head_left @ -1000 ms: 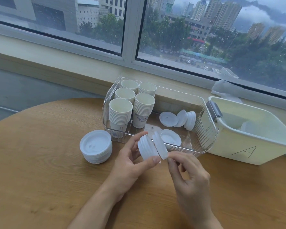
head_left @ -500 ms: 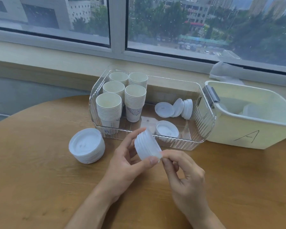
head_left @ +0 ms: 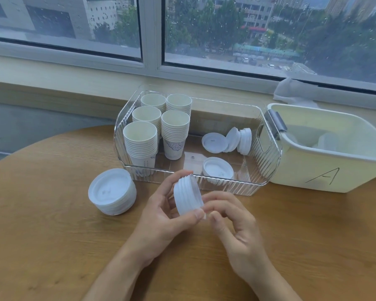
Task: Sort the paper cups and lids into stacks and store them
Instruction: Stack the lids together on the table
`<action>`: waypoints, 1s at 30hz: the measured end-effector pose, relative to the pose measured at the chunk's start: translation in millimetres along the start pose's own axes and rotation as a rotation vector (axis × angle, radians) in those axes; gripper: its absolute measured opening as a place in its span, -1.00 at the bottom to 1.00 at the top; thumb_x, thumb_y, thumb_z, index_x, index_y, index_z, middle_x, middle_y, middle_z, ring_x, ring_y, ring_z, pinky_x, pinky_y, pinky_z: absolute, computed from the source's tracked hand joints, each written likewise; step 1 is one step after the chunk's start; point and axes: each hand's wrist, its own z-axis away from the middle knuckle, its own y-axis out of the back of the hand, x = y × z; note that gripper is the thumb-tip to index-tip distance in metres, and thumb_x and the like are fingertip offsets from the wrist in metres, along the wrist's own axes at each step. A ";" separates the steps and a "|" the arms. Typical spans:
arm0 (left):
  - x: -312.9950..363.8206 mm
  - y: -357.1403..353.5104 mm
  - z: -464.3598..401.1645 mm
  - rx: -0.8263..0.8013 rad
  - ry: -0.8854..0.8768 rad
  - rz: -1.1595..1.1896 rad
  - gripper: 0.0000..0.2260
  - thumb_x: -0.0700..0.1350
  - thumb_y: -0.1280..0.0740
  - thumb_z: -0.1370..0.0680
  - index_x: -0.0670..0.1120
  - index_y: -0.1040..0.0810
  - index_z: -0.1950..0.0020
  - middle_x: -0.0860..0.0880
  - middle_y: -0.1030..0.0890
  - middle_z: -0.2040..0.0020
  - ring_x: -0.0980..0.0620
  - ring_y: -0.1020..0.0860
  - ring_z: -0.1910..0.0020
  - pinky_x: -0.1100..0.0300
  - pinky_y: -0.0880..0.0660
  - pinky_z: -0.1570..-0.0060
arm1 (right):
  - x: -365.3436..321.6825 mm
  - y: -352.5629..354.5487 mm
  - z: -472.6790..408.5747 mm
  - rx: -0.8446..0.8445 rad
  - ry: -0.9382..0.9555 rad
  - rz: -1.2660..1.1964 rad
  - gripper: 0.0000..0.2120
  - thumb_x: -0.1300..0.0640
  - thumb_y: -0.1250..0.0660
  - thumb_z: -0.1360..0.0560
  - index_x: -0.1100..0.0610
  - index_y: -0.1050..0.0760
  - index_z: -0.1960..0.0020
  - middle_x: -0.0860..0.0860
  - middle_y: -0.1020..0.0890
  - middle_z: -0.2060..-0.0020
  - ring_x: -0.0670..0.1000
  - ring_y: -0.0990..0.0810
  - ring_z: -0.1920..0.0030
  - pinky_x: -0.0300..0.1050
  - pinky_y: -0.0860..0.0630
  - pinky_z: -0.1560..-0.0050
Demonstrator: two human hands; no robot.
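My left hand (head_left: 161, 216) grips a short stack of white lids (head_left: 188, 197) on its side, just in front of the clear bin (head_left: 267, 161). My right hand (head_left: 232, 222) touches the stack's right end with curled fingertips. Inside the bin stand several stacks of paper cups (head_left: 159, 129) at the left. Loose lids (head_left: 228, 140) lean at the bin's right, and a low lid stack (head_left: 218, 168) lies at its front. A taller stack of lids (head_left: 112, 191) sits on the wooden table (head_left: 41, 224) to the left.
A cream tub (head_left: 326, 168) marked "A" stands right of the bin, with pale items inside. A crumpled white bag (head_left: 291, 92) lies on the window sill behind it. The round table's edge curves away at the far left.
The separate lid held by my right hand has been pushed onto the end of the stack in my left hand. The view has shifted, so everything sits further right in the frame.
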 end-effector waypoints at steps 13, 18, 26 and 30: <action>-5.2 -0.8 1.5 -0.123 0.041 -0.093 -0.26 -0.27 -0.63 -0.42 0.16 -0.49 -0.51 -0.05 -0.66 -0.28 -0.08 -0.62 -0.32 -0.06 -0.63 -0.23 | 3.8 7.7 -4.6 -0.165 -0.301 -0.247 -0.42 -0.08 -0.44 -0.54 0.04 -0.47 -0.51 -0.03 -0.62 -0.40 0.05 -0.54 -0.45 0.22 -0.44 -0.47; -3.7 -0.1 0.7 -0.135 0.046 -0.073 -0.23 -0.25 -0.65 -0.40 0.22 -0.49 -0.50 -0.06 -0.67 -0.30 -0.05 -0.63 -0.32 0.04 -0.63 -0.20 | 4.0 6.1 -6.1 -0.173 -0.292 -0.241 -0.47 -0.07 -0.41 -0.56 0.03 -0.49 -0.50 -0.01 -0.61 -0.40 0.09 -0.59 -0.40 0.23 -0.49 -0.41; -8.0 -1.0 -2.8 -0.019 0.041 -0.043 -0.30 -0.14 -0.66 -0.35 0.22 -0.53 -0.43 -0.04 -0.70 -0.21 -0.03 -0.70 -0.13 0.10 -0.63 -0.13 | -3.5 2.5 -10.8 0.006 -0.229 -0.036 -0.54 -0.18 -0.45 -0.52 -0.08 -0.57 -0.38 -0.16 -0.67 -0.25 -0.02 -0.64 -0.30 0.01 -0.56 -0.33; -6.5 0.6 -4.1 0.060 0.029 -0.029 -0.26 -0.11 -0.66 -0.31 0.27 -0.53 -0.43 0.09 -0.69 -0.20 0.04 -0.70 -0.11 0.21 -0.61 -0.07 | -21.0 17.2 -41.6 0.206 -0.040 0.209 -0.72 0.06 -0.50 -0.56 -0.02 -0.64 -0.26 -0.18 -0.69 -0.09 -0.02 -0.66 -0.15 -0.26 -0.53 -0.17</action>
